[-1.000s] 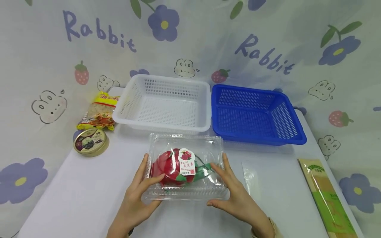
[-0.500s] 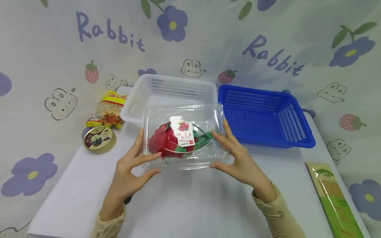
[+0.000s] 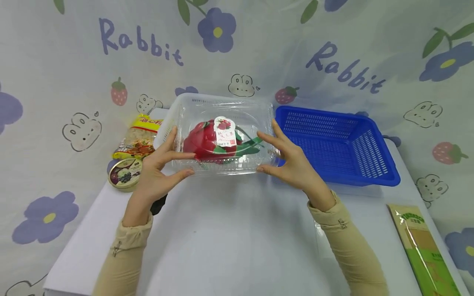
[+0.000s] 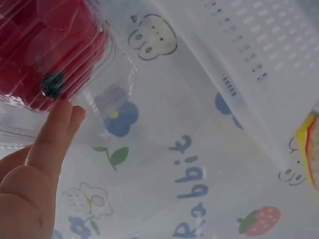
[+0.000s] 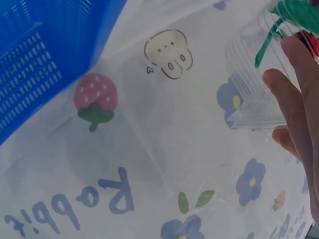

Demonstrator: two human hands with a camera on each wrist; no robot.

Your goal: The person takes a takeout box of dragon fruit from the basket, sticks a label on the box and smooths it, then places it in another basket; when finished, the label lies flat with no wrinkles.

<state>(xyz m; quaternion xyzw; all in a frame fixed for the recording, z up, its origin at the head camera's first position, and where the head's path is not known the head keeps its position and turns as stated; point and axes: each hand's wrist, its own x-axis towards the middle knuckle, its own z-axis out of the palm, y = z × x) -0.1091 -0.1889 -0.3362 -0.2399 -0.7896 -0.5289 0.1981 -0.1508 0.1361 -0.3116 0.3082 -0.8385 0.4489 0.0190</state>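
Note:
A clear plastic fruit box [image 3: 226,111] hangs tilted above the table, in front of and partly over the white basket [image 3: 167,121]. Inside it lie something red [image 3: 201,139] and green, under a label picturing dragon fruit. My left hand [image 3: 155,174] grips the box's left end, fingers on its side and thumb at the lower edge. At the opposite end, my right hand [image 3: 296,162] holds it with fingers and thumb spread across the corner. The left wrist view shows the red contents pressed near the wall of the box. Much of the white basket is hidden behind it.
To the right of the white basket stands a blue basket [image 3: 337,177]. A yellow food bag [image 3: 137,137] and a round tin [image 3: 125,174] sit at the left. A green and tan packet [image 3: 422,246] lies along the table's right edge. A patterned curtain backs the table.
Both hands have lifted the fruit box up and away from the front of the table to overlap the white basket. The head view has shifted slightly.

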